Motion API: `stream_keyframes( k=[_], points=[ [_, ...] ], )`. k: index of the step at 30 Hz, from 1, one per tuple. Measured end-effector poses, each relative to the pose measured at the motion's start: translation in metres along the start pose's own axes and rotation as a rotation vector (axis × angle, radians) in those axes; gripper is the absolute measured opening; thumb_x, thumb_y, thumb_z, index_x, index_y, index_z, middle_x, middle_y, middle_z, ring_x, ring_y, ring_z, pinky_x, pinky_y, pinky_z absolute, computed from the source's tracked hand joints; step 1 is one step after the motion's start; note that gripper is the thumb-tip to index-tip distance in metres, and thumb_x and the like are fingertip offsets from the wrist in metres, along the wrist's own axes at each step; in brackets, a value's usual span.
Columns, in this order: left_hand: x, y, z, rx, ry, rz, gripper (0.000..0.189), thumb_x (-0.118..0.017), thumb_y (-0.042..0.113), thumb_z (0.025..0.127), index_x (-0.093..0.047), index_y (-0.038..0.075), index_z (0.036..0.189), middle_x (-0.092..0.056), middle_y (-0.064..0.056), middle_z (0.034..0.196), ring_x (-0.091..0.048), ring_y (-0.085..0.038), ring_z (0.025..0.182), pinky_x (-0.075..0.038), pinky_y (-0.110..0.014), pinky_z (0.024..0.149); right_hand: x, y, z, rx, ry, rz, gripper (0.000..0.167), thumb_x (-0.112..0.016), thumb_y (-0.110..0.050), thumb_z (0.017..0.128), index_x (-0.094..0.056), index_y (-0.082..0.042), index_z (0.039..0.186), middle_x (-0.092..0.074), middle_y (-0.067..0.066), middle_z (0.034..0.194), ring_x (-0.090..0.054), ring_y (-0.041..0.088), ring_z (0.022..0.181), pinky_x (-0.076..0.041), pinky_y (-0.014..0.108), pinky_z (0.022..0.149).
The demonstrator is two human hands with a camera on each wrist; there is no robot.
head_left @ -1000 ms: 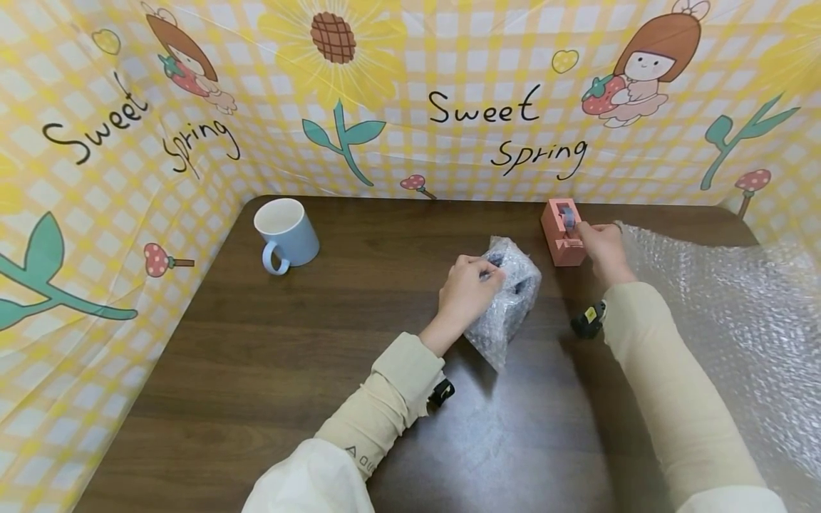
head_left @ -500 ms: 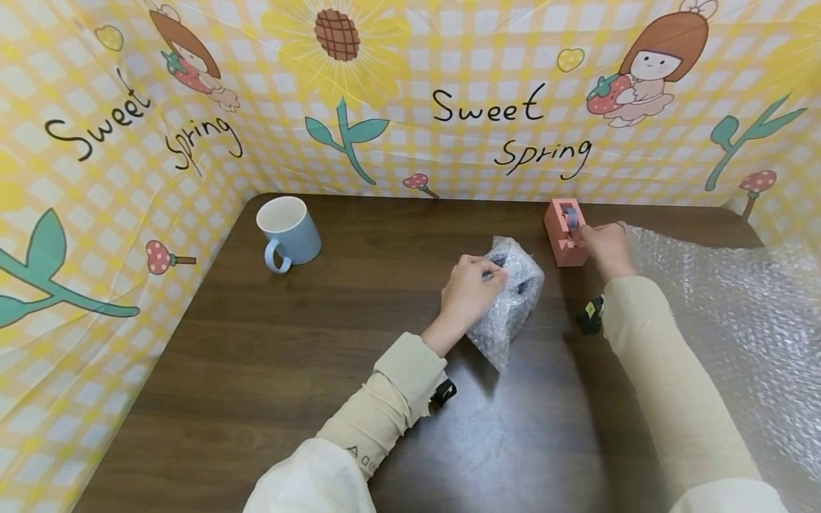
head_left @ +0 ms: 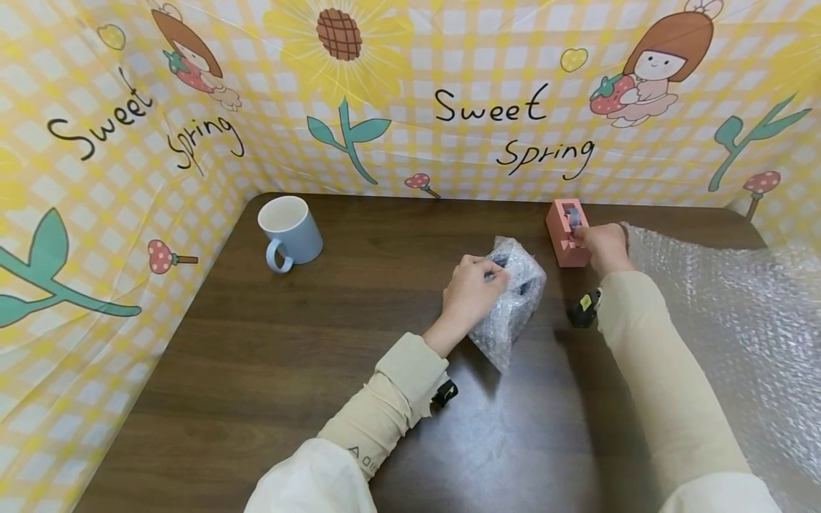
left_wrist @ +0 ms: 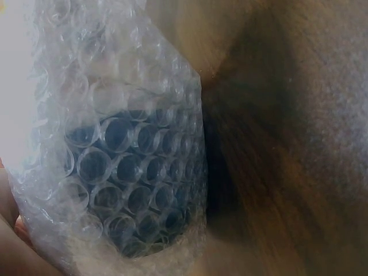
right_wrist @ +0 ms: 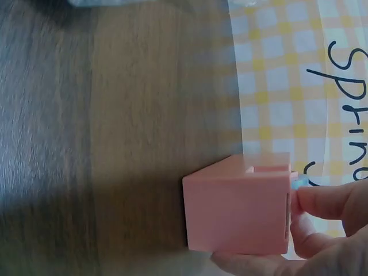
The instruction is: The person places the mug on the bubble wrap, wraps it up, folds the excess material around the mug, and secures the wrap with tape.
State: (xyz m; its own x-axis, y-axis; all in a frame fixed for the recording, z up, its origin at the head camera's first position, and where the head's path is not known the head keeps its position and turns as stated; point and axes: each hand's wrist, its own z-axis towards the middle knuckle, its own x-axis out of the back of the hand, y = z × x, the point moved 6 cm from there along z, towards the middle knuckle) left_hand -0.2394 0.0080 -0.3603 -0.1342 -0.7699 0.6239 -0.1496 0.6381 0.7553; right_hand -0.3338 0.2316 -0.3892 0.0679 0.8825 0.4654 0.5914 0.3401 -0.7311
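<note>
A lumpy bundle of bubble wrap (head_left: 507,306) stands on the table, something dark blue showing through it. My left hand (head_left: 471,288) pinches its upper left part. Close up in the left wrist view, a dark rounded shape lies behind the bubbles of the wrap (left_wrist: 132,172). At the back right is a pink tape dispenser (head_left: 563,249) with a bluish tape roll. My right hand (head_left: 604,246) grips at its top and right side, fingers bent by the tape. In the right wrist view, fingertips meet the dispenser (right_wrist: 238,215) at its top and side; the tape's end is hidden.
A light blue mug (head_left: 291,235) stands upright at the back left. Along the right side spreads a large sheet of bubble wrap (head_left: 737,320), beside my right forearm. A yellow checked cloth (head_left: 398,142) walls the back and left of the brown table (head_left: 288,356).
My right wrist and forearm shift slightly left while the hand stays at the tape dispenser. My left hand keeps its hold on the bundle. The head view drifts a little.
</note>
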Motion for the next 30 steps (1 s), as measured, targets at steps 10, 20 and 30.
stream_keyframes(
  k=[10,20,30],
  points=[
    [-0.001,0.000,0.001,-0.004,-0.004,-0.007,0.029,-0.056,0.037,0.095,-0.070,0.018,0.110,-0.049,-0.001,0.139,-0.044,-0.022,0.131,-0.037,-0.054,0.102,0.002,0.005,-0.002,-0.042,0.017,0.180,0.007,-0.050,-0.020,0.096,-0.050,-0.014,0.094,-0.043,-0.003,0.098,-0.042,0.014,0.087,-0.040,0.024,0.071],
    [-0.001,-0.002,0.001,-0.003,-0.006,-0.006,0.028,-0.055,0.038,0.095,-0.070,0.018,0.109,-0.049,-0.002,0.139,-0.045,-0.022,0.131,-0.037,-0.054,0.102,0.005,0.006,-0.008,-0.037,-0.048,0.276,0.046,-0.043,-0.026,0.098,-0.037,-0.012,0.141,-0.030,0.006,0.148,-0.037,0.020,0.124,-0.038,0.030,0.106],
    [-0.001,-0.002,0.001,-0.006,0.001,-0.012,0.028,-0.056,0.038,0.095,-0.070,0.018,0.108,-0.049,-0.002,0.139,-0.044,-0.023,0.131,-0.037,-0.055,0.102,0.005,0.001,-0.021,0.016,-0.019,0.194,0.032,-0.040,-0.027,0.099,-0.049,-0.011,0.126,-0.046,0.002,0.116,-0.045,0.017,0.103,-0.044,0.031,0.098]
  ],
)
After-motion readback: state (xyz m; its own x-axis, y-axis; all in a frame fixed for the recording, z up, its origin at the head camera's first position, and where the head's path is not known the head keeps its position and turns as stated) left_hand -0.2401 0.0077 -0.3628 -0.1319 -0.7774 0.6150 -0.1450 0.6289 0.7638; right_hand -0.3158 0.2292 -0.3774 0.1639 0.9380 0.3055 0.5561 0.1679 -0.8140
